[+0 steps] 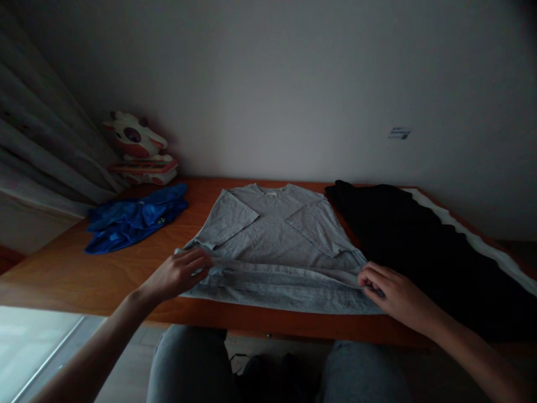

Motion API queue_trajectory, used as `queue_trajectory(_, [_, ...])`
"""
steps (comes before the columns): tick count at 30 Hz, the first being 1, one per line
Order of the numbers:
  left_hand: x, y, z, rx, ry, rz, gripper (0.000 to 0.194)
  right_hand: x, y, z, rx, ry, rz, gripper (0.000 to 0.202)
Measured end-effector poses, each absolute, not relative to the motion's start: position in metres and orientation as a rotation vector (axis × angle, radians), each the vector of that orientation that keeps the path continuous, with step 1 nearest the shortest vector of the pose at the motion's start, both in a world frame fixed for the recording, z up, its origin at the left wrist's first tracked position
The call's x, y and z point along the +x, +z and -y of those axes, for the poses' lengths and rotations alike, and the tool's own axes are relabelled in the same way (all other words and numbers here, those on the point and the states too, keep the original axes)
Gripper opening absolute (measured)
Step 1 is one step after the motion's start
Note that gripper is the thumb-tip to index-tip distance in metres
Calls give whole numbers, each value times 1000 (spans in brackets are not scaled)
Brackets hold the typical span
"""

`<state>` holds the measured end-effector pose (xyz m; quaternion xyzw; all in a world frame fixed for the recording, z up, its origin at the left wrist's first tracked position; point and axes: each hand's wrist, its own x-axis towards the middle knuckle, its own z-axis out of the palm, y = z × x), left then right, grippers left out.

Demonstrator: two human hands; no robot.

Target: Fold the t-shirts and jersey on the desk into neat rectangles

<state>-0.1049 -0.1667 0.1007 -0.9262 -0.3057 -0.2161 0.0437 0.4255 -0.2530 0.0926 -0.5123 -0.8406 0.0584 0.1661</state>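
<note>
In the head view, the left hand [187, 271] and right hand [386, 286] pinch both sides of a gray T-shirt [271, 235], apparently to hold its near fold straight, on a wooden table [121, 277] between a blue garment [136, 215] and black garment [419, 240].

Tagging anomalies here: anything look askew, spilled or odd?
Only the blue garment stands out: it lies crumpled on the left of the wooden tabletop, while the gray T-shirt is spread out. No spill or damage visible.

A grey T-shirt [272, 235] is laid on a wooden table [54, 280], collar [272, 192] at the far side. Its lower part [285, 288] is folded.
</note>
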Motion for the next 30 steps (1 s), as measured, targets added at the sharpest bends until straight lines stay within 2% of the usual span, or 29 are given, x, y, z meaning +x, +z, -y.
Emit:
queue_trajectory(11, [-110, 99, 176, -2826, -480, 481, 29, 431, 70, 264, -1163, -359, 2656, 37])
queue_trajectory(16, [-111, 99, 179, -2846, -496, 528, 31, 433, 76, 266, -1183, -241, 2680, 34])
queue_trajectory(22, [-77, 99, 183, -2882, -448, 789, 22, 401, 93, 266, -1279, 52, 2636, 9])
queue_trajectory(27, [-23, 93, 182, -2946, -370, 631, 29, 365, 84, 257, -1199, -73, 2646, 21])
queue_trajectory(30, [-4, 87, 183, -2951, -343, 536, 27, 356, 79, 254, -1185, -177, 2641, 22])
